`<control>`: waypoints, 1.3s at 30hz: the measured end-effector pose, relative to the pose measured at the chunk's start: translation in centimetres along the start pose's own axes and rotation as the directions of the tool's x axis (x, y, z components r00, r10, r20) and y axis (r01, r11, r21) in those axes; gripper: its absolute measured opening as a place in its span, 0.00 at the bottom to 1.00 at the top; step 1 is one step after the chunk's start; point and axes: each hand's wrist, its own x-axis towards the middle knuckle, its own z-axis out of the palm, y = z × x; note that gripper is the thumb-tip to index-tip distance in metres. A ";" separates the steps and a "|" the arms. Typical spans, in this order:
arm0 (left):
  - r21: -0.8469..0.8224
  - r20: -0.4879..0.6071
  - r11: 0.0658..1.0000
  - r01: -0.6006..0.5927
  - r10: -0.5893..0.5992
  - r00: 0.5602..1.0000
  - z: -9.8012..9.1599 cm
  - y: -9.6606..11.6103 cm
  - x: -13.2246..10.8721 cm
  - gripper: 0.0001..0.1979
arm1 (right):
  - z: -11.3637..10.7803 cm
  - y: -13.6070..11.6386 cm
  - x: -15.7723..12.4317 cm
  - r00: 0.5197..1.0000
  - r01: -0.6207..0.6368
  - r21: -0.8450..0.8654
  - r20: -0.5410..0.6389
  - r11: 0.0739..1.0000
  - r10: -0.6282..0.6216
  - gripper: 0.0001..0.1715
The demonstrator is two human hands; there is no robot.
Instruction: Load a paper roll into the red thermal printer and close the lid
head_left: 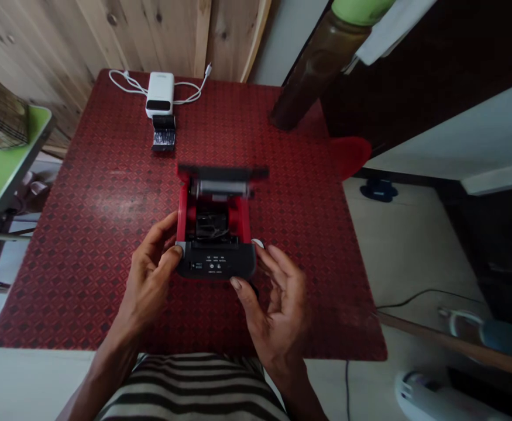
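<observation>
A small red-and-black machine (217, 252) lies on the patterned red table (89, 275), between the two hands and directly before the wearer. Its lid (224, 173), blurred, stands raised at the far end, exposing a dark coiled cord (210, 225) inside. The left hand (148, 278) clasps the near left corner, thumb on top and fingers along the side wall. The right hand (277, 310) curves around the near right corner, thumb at the front edge; whether it grips cannot be told. The hands are apart.
</observation>
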 end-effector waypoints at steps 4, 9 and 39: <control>0.028 0.002 1.000 -0.007 0.007 1.000 -0.1 -0.1 -0.1 0.28 | -0.1 -0.1 0.2 1.000 0.026 -0.018 0.005 1.000 -0.026 0.35; 0.034 0.024 0.999 0.002 -0.002 1.000 -0.6 0.0 -0.2 0.27 | -1.9 -1.6 2.4 0.980 0.194 -0.143 0.063 0.970 -0.187 0.26; 0.039 0.129 0.987 -0.154 0.147 0.981 -1.5 -1.7 0.9 0.28 | 1.1 -7.3 11.9 0.721 0.650 -0.411 0.599 0.639 -0.347 0.14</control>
